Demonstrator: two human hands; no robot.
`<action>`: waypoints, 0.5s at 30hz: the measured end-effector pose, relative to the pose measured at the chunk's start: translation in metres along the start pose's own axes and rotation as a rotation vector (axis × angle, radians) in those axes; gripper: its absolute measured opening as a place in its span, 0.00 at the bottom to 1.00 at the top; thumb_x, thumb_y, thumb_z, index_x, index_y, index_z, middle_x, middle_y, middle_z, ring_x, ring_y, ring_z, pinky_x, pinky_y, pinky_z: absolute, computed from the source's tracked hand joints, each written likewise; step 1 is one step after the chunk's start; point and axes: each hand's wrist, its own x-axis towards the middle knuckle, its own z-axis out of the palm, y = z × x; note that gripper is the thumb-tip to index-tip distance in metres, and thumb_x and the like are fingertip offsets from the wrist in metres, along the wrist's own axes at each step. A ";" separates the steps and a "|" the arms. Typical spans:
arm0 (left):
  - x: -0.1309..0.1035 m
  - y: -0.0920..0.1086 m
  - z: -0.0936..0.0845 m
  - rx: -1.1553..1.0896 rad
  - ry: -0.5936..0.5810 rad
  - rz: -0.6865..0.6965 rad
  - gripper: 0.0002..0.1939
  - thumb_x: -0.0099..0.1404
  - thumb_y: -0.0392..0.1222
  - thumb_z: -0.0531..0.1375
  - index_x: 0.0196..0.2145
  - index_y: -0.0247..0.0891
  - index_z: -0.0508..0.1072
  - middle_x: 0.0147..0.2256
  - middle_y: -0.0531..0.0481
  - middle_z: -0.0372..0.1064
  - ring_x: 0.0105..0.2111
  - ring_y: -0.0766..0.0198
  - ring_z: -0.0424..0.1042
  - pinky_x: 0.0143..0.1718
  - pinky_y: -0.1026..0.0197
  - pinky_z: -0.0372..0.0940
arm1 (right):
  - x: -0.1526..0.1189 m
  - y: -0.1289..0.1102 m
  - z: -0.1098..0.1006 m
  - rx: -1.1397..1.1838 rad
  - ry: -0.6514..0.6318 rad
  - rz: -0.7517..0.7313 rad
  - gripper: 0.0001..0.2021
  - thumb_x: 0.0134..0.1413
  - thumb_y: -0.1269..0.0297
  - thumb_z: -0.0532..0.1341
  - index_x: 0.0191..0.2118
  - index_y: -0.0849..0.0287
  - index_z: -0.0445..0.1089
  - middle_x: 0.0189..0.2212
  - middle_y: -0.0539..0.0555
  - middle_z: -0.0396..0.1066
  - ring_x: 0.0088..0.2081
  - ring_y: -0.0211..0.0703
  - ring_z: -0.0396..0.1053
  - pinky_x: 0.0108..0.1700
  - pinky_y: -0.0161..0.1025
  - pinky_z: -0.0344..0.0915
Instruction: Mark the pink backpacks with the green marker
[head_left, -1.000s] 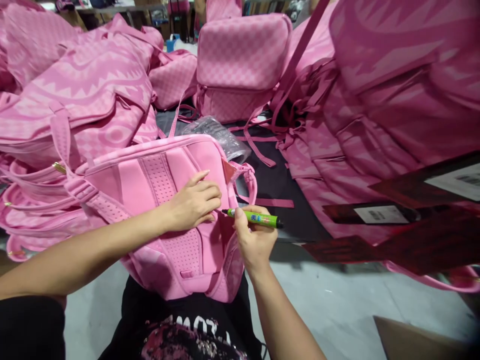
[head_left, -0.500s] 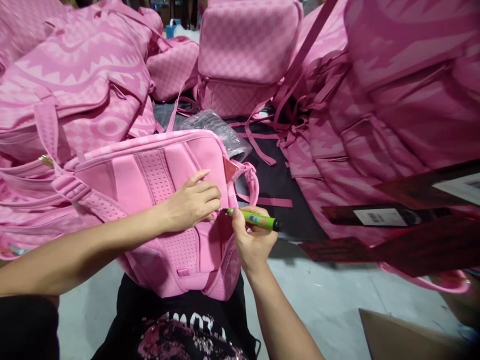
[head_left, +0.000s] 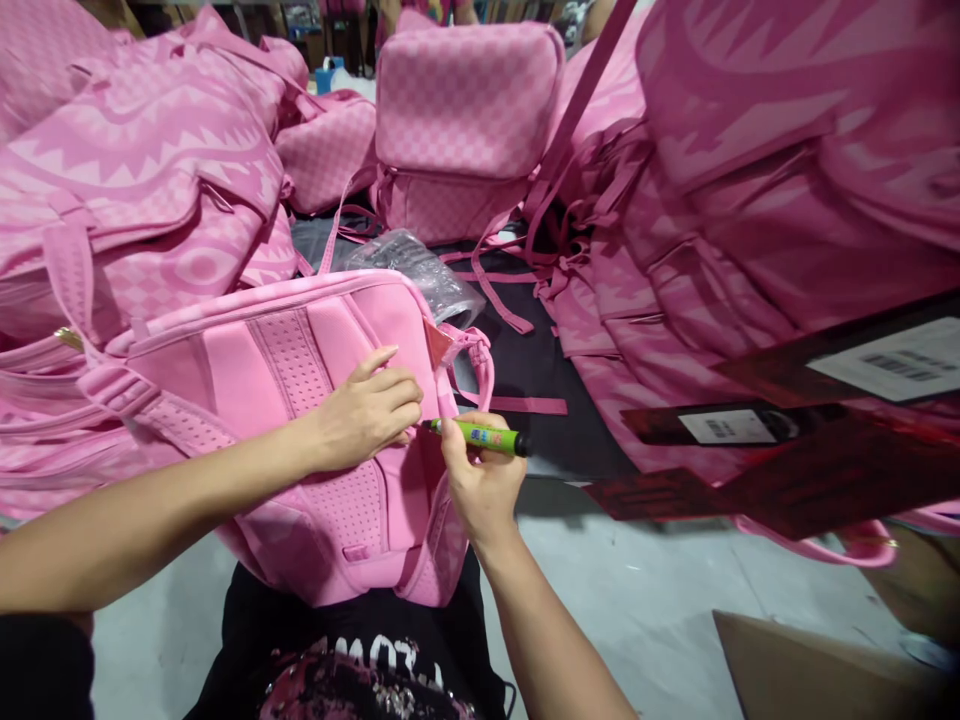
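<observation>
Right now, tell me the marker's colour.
The marker is green with a black end; the head view shows it best.

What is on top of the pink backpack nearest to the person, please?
On the backpack lies the left hand. The right hand holds a green marker, its tip close to the left hand. The part under the palm is covered and cannot be seen.

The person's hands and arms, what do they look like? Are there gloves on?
No gloves: the left hand and right hand are bare, with no rings or bracelets to be seen. Both forearms are uncovered. A plain black sleeve shows higher up the left arm.
</observation>
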 end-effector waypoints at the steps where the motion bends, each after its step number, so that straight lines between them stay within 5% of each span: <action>1: 0.000 0.000 0.000 0.000 -0.003 0.001 0.13 0.72 0.48 0.53 0.37 0.38 0.70 0.41 0.50 0.73 0.47 0.60 0.69 0.68 0.46 0.40 | 0.001 0.000 0.000 -0.001 -0.010 0.000 0.08 0.59 0.61 0.63 0.33 0.59 0.68 0.22 0.46 0.67 0.19 0.32 0.63 0.22 0.32 0.61; 15: 0.001 0.006 -0.003 0.034 -0.037 0.001 0.12 0.71 0.49 0.55 0.38 0.37 0.69 0.41 0.49 0.72 0.46 0.59 0.67 0.65 0.45 0.42 | 0.008 -0.002 -0.004 0.027 -0.079 0.092 0.10 0.60 0.57 0.61 0.34 0.59 0.69 0.23 0.49 0.71 0.23 0.37 0.68 0.29 0.35 0.65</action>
